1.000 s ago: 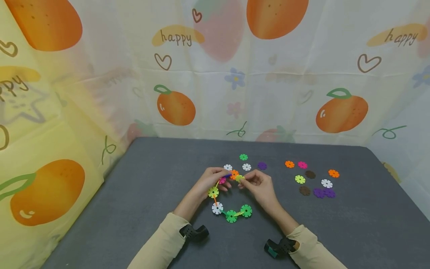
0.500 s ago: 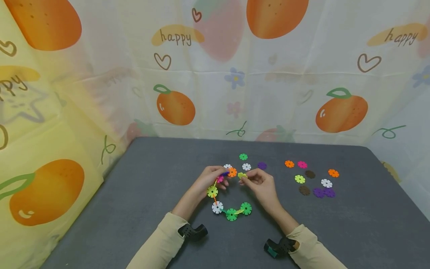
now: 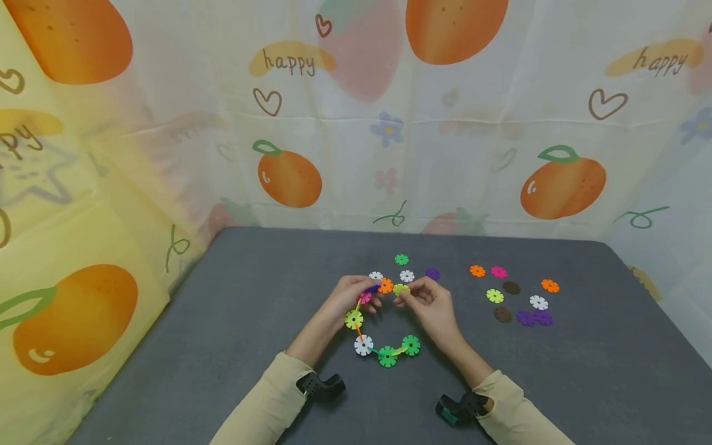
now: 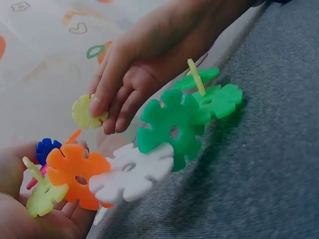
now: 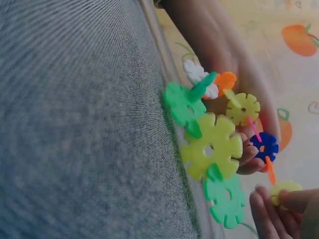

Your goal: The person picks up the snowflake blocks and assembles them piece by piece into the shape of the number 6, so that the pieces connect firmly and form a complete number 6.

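left hand (image 3: 349,296) grips chain (image 3: 384,353) end | right hand (image 3: 428,303) pinches yellow-green disc (image 3: 400,288) — seemingly unjoined | about fourteen loose discs (image 3: 517,296) left mid-table, right

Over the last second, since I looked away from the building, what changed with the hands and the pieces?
The right hand, pinching the yellow-green disc, drew slightly off the chain's orange disc, then closed in again. The left hand kept its grip on the chain; the loose discs lay unmoved.
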`<state>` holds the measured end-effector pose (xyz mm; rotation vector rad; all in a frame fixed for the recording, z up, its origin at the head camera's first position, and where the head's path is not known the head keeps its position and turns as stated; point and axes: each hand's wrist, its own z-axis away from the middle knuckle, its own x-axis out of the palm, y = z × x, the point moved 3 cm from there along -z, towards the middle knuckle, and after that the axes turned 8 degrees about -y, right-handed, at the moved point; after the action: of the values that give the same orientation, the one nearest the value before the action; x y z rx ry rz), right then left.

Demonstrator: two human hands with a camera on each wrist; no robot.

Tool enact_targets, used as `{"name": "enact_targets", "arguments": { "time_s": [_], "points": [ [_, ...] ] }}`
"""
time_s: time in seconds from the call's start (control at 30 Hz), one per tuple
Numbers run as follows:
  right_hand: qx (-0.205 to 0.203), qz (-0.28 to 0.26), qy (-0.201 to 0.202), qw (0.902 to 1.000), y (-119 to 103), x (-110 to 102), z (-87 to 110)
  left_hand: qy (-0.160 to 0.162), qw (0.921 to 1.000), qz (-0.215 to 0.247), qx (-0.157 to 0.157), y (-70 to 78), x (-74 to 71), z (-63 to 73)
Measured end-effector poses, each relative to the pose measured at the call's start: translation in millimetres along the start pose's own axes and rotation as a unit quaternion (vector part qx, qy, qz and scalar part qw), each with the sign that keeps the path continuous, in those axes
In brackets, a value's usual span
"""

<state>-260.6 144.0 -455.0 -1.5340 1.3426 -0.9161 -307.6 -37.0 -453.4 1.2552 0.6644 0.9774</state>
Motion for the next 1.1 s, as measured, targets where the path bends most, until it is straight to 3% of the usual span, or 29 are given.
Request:
{"name": "enact_targets", "arguments": {
  "time_s": [0.2, 0.6, 0.87, 1.1],
  "points": [
    [0.011, 0.003, 0.012, 0.9999, 1.0, -0.7, -0.5, 0.003, 0.9999, 0.005, -0.014, 0.7, -2.0, -0.7],
    [-0.024, -0.023, -0.003, 0.9995, 1.2, 0.1, -0.3, -0.011, 0.9997, 0.001, -0.02, -1.4, 1.5, -0.5],
    [0.014, -0.008, 0.009, 0.9998, 0.3, -0.1, -0.2, 0.018, 0.9996, 0.014, -0.016, 1.0, -3.6, 0.2],
    [0.017, -0.012, 0.0, 0.9998, -1.7, 1.0, 0.5, -0.004, 0.9996, 0.011, -0.025, 3.8, -1.1, 1.1]
  ]
}}
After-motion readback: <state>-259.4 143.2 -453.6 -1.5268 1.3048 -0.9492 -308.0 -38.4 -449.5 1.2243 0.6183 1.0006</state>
